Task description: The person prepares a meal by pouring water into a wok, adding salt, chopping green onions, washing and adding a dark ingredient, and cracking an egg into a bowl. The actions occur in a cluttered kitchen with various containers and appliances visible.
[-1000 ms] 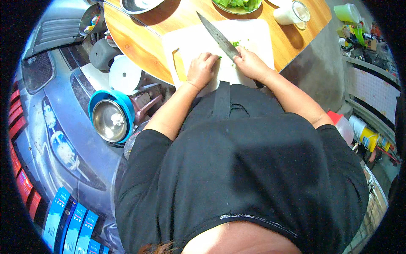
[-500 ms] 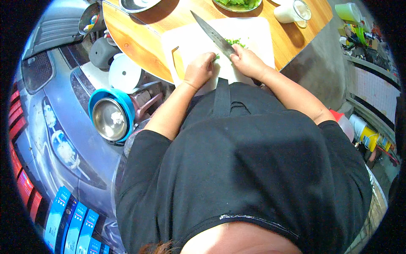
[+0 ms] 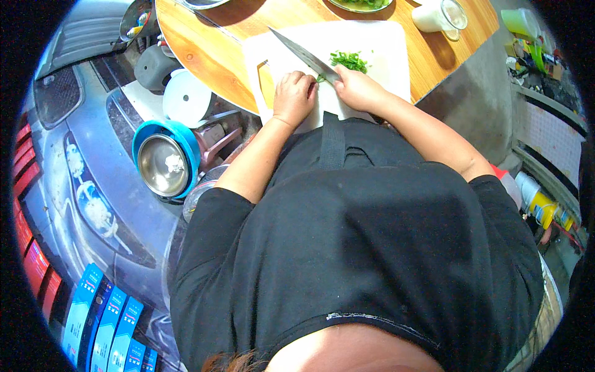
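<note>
My right hand [image 3: 356,90] grips the handle of a large knife [image 3: 297,51], its blade angled up and left over the white cutting board [image 3: 384,43]. My left hand [image 3: 295,96] rests on the board left of the blade, fingers curled on a small bit of green stalks [image 3: 321,79] that look like scallion. A loose pile of chopped greens [image 3: 348,61] lies on the board just beyond the knife. The board sits at the near edge of the round wooden table [image 3: 204,49].
A glass mug [image 3: 432,18], a plate of leafy greens [image 3: 361,5] and a bowl [image 3: 201,3] stand on the table. At left are stools [image 3: 186,99], a steel bowl [image 3: 155,164] inside a blue basin [image 3: 191,142], and coloured boxes [image 3: 83,313]. Clutter [image 3: 545,211] fills the right side.
My right hand and the knife have shifted leftward, uncovering more of the chopped pile. My left hand's fingers have shifted slightly on the stalks beside the blade.
</note>
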